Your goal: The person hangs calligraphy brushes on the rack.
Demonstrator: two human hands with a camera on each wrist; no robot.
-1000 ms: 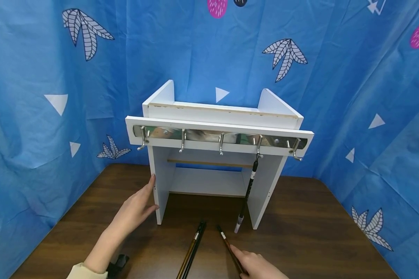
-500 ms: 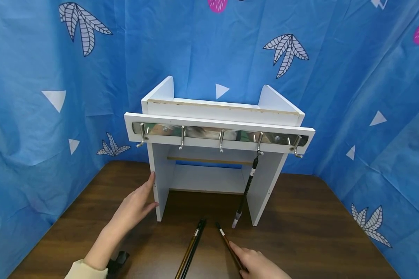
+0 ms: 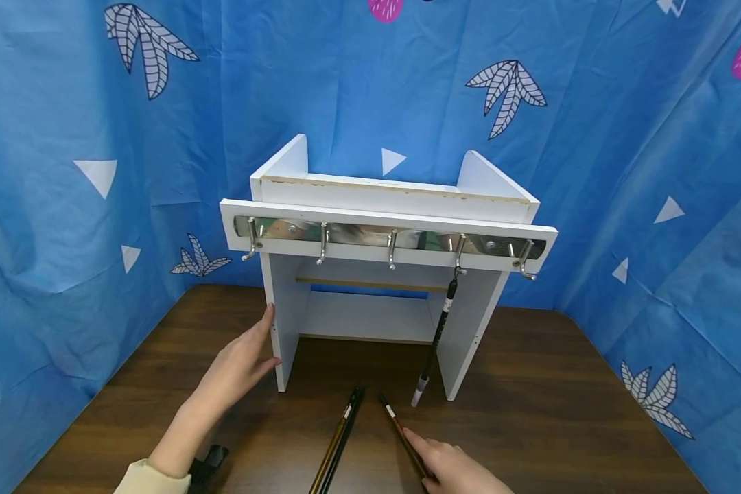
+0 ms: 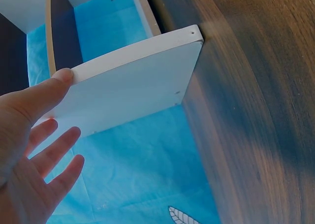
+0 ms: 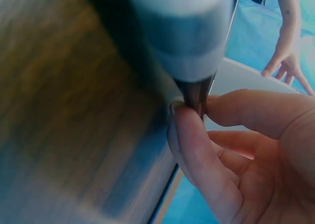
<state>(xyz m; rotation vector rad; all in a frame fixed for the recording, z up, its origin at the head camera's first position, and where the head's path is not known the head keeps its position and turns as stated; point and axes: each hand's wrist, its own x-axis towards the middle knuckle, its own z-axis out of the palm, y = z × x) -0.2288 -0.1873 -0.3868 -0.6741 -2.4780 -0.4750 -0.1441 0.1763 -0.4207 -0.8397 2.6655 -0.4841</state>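
My right hand (image 3: 457,466) pinches a brown-handled calligraphy brush (image 3: 398,429) between thumb and fingers, low over the front of the table. Close up in the right wrist view, its pale, blurred end (image 5: 189,37) fills the top. On the left, my left hand (image 3: 237,367) touches the side panel of a white shelf (image 3: 284,315). Its thumb (image 4: 61,76) lies on the panel's front edge, the other fingers spread and nearly straight. A black calligraphy brush (image 3: 438,336) with a clear cap hangs from a metal hook (image 3: 460,254), second from the right.
Two more brushes (image 3: 336,439) lie side by side left of the held one. Several hooks line the metal strip (image 3: 358,234) on the shelf's front board. A black strap-like object (image 3: 208,463) shows beside my left wrist. Blue patterned cloth (image 3: 383,82) surrounds the wooden table (image 3: 531,384).
The head view has shifted slightly, so the shelf sits a little higher in it. The hanging brush sways slightly. Both hands stay nearly in place, the right still pinching its brush.
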